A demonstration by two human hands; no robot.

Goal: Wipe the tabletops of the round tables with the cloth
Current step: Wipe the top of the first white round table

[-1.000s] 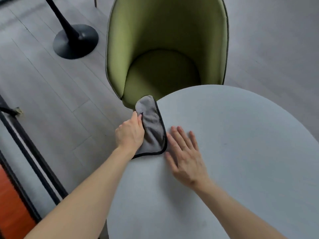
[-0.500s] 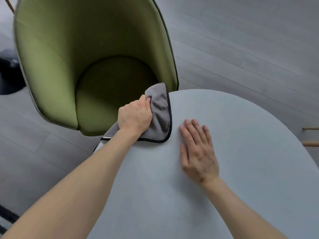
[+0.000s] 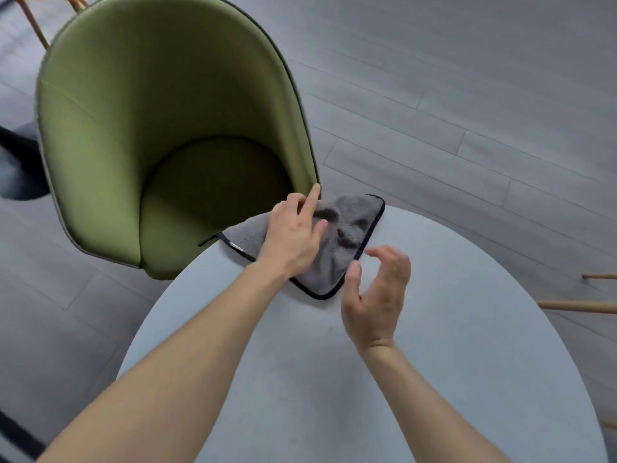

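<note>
A grey cloth (image 3: 347, 235) with a black hem lies rumpled at the far left rim of the round pale grey table (image 3: 467, 329), one corner hanging past the edge. My left hand (image 3: 295, 237) rests on the cloth with its fingers spread and the index finger raised; no grip is seen. My right hand (image 3: 377, 295) hovers just right of the cloth's near corner, fingers curled and apart, thumb close to the hem, nothing in it.
A green bucket chair (image 3: 160, 138) stands tight against the table's far left edge. Light wooden chair legs (image 3: 581, 305) show at the right. A dark round table base (image 3: 16, 165) sits on the grey plank floor at the far left.
The left hand has loosened its hold and the cloth has spread further right along the rim. The right hand has lifted from lying flat on the table and curled beside the cloth.
</note>
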